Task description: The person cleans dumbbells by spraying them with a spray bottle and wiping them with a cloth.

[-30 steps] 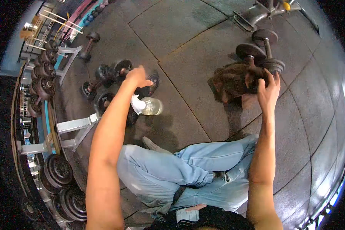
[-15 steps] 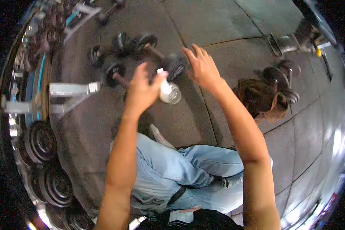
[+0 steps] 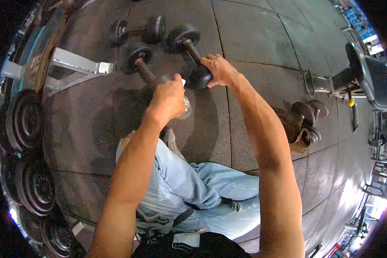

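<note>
Left hand (image 3: pixel 167 99) grips a spray bottle (image 3: pixel 187 107), likely light; right hand (image 3: pixel 221 71) grasps the near head of a dumbbell (image 3: pixel 193 52), likely heavy, best held mid-handle, near a floor tile's (image 3: pixel 210 139) right edge.

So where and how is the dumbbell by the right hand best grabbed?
Probably by the handle, a slim bar between two thick heads. It lies on the floor with the bar's top uncovered, so come from above, fingers wrapping across it. The right hand is at the near head, which looks bulkier to grip.
</note>
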`<state>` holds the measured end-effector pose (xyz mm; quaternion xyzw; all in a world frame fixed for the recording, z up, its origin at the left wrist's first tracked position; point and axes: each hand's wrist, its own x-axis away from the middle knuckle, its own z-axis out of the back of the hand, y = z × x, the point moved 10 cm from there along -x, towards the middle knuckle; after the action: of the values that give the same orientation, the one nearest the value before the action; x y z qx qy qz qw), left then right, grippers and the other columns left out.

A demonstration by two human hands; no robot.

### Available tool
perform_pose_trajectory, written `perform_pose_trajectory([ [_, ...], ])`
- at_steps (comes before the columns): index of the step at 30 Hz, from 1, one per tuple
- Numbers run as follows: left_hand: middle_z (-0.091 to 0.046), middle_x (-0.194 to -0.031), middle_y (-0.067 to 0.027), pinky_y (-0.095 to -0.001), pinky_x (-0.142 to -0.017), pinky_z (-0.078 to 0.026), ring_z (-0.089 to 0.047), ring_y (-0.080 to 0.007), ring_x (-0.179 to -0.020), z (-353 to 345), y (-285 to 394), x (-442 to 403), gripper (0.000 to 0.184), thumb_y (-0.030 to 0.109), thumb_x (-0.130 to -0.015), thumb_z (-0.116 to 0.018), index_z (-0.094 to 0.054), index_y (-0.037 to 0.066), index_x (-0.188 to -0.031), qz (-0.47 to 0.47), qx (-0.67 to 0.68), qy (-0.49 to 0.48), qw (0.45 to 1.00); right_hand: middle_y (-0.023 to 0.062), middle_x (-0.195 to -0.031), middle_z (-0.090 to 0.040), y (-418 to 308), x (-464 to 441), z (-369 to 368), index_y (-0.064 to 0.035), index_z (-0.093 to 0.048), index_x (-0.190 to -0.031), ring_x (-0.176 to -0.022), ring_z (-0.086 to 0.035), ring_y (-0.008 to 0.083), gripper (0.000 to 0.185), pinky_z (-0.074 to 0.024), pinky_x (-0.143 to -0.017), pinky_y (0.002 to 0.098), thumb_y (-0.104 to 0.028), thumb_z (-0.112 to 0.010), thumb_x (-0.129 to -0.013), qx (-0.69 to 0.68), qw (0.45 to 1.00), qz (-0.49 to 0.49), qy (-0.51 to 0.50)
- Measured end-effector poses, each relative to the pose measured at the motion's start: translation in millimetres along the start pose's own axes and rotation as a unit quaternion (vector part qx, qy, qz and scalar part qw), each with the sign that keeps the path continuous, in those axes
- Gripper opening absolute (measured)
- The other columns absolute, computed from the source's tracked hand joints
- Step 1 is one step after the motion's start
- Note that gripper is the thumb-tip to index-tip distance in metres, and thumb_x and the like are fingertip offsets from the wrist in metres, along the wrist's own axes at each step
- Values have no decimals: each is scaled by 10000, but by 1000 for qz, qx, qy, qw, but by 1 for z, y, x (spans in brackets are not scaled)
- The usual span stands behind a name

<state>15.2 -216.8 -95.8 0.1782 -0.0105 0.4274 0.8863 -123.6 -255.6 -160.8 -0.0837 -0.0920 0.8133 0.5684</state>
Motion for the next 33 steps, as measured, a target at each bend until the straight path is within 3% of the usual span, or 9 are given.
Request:
perform_pose_trajectory([
  [8,-691,-908,-270,-454,-784,-564,-694,-403,-880,-2,-5,6,425,17,-741,-659,-500,-89,-1121,-11,19,27,999,195,-984,-590,-32,118,-5,-28,-540,-1029,-1006,-570,426,749,-479,-860,512,-357,-933,-484,-113,988,-81,63],
  [11,-675,-1036,-276,-496,-908,-517,-649,-404,-1049,-11,4,11,590,96,-746,-731,-479,-64,-1256,15,41,-55,998,192,-946,-585,-61,191,-11,-21,-536,-974,-923,-580,420,728,-479,-806,491,-411,-932,-504,-133,974,-158,96],
  [13,-572,-1261,-266,-569,-1039,-387,-516,-424,-1232,28,25,27,751,208,-704,-818,-452,28,-1335,-10,-72,147,986,184,-916,-587,-81,233,-16,-18,-535,-956,-882,-587,408,722,-482,-770,466,-409,-936,-502,-167,958,-214,91],
  [18,-461,-1417,-228,-600,-1108,-287,-399,-423,-1345,21,57,30,994,356,-680,-848,-327,130,-1496,-97,-25,129,987,173,-885,-623,-124,289,19,-1,-579,-995,-868,-620,380,722,-501,-767,413,-381,-950,-506,-164,941,-284,81],
  [23,-516,-1345,-253,-527,-984,-449,-546,-436,-1170,12,29,17,959,310,-701,-824,-321,81,-1485,-37,-11,33,999,119,-1006,-668,-104,287,53,0,-596,-1074,-944,-611,172,783,-495,-847,338,-382,-969,-500,-332,871,-332,143],
  [26,-621,-1186,-246,-478,-860,-524,-634,-428,-1008,0,12,13,886,271,-696,-820,-375,67,-1435,-42,-10,37,998,133,-1026,-655,-65,277,72,13,-564,-1184,-988,-594,207,809,-483,-886,330,-353,-954,-576,-348,849,-316,242],
  [28,-670,-1049,-244,-488,-845,-522,-645,-419,-980,-9,5,2,688,240,-690,-822,-522,42,-1277,-39,-3,22,999,169,-1096,-639,-48,258,91,13,-547,-1211,-1035,-579,242,793,-463,-932,351,-412,-910,-649,-456,770,-353,274],
  [31,-681,-988,-252,-482,-864,-527,-658,-416,-973,-11,2,-6,413,182,-707,-816,-629,-12,-1021,-38,3,26,999,235,-1251,-556,8,233,110,64,-421,-1379,-1135,-552,261,942,-467,-914,364,-508,-818,-744,-342,824,-379,246],
  [33,-683,-986,-250,-487,-853,-530,-661,-421,-962,-3,7,-1,367,170,-710,-804,-643,-13,-985,-55,30,49,997,282,-1340,-508,51,234,99,89,-309,-1461,-1173,-558,316,1093,-481,-907,398,-602,-768,-749,-377,754,-474,256],
])
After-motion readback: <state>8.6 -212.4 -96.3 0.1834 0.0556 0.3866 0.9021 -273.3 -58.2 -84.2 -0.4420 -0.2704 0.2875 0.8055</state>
